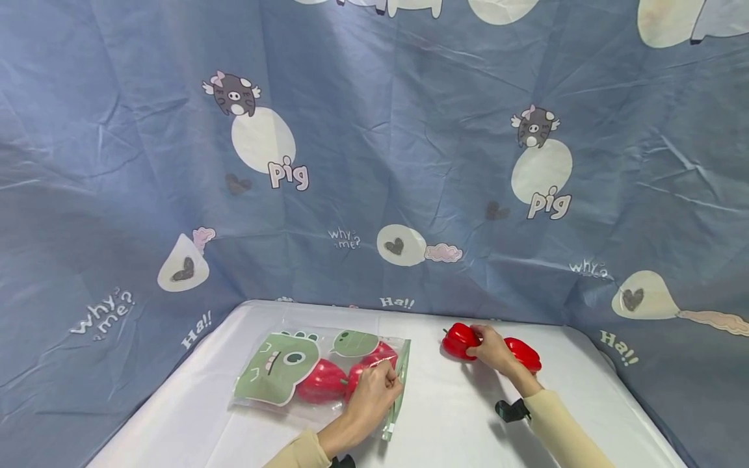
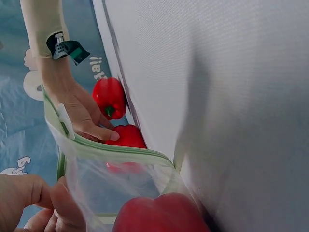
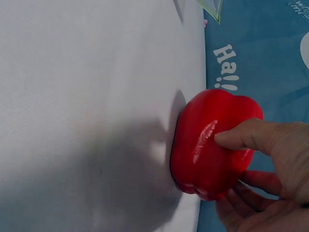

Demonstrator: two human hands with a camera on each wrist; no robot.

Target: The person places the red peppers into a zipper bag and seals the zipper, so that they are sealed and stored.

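Observation:
A clear zip bag [image 1: 272, 370] with a green dinosaur print lies at the left of the table, red bell peppers [image 1: 320, 382] inside it. My left hand [image 1: 371, 395] pinches the bag's upper layer close to its green zip edge [image 2: 123, 149], and the mouth gapes in the left wrist view. To the right, my right hand [image 1: 493, 351] grips another red bell pepper [image 3: 198, 154], thumb on one side and fingers round the other. This pepper's green stem points left in the head view. One more red bell pepper [image 1: 525, 355] sits just right of that hand.
The white table [image 1: 435, 416] runs back to a blue printed curtain [image 1: 374, 162], which also hangs along both sides. A dark strap [image 1: 512, 410] circles the right wrist. The bag's zip slider [image 1: 389, 429] is at the near end of its opening.

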